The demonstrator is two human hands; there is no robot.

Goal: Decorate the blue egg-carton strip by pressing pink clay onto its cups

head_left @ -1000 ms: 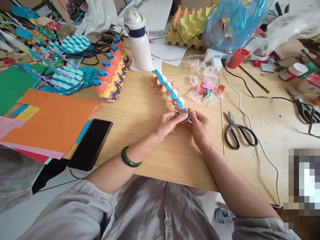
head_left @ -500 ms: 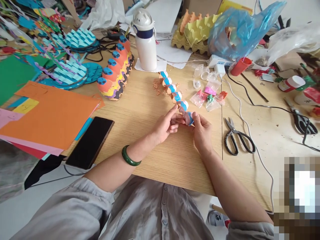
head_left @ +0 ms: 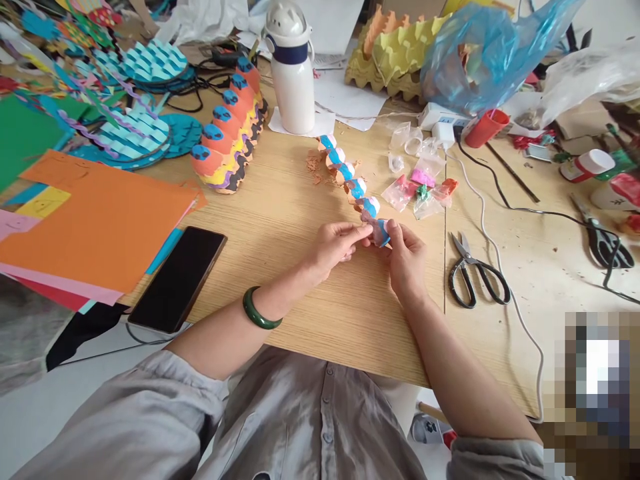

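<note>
A strip of egg-carton cups (head_left: 346, 175), coated in blue, white and brownish clay, runs away from me across the table. My left hand (head_left: 336, 248), with a green bangle (head_left: 260, 309) on its wrist, pinches the brownish part of the nearest cup between thumb and fingers. From the other side my right hand (head_left: 406, 257) grips the blue edge of that same cup, thumb on top. Orange crumbs (head_left: 314, 167) lie beside the strip. Small bags of coloured clay (head_left: 423, 183) are beyond my right hand, and black-handled scissors (head_left: 475, 270) lie to its right.
A phone (head_left: 177, 280) and orange paper (head_left: 100, 220) lie at left. Behind them stands a painted egg carton (head_left: 230, 133), near a white bottle (head_left: 293, 80). A white cable (head_left: 485, 220) crosses the right side, where a blue bag (head_left: 480, 53) sits farther back.
My left fingers, spread a moment ago, have come together in a pinch on the nearest cup. My right hand keeps its hold on it. The view has shifted slightly.
</note>
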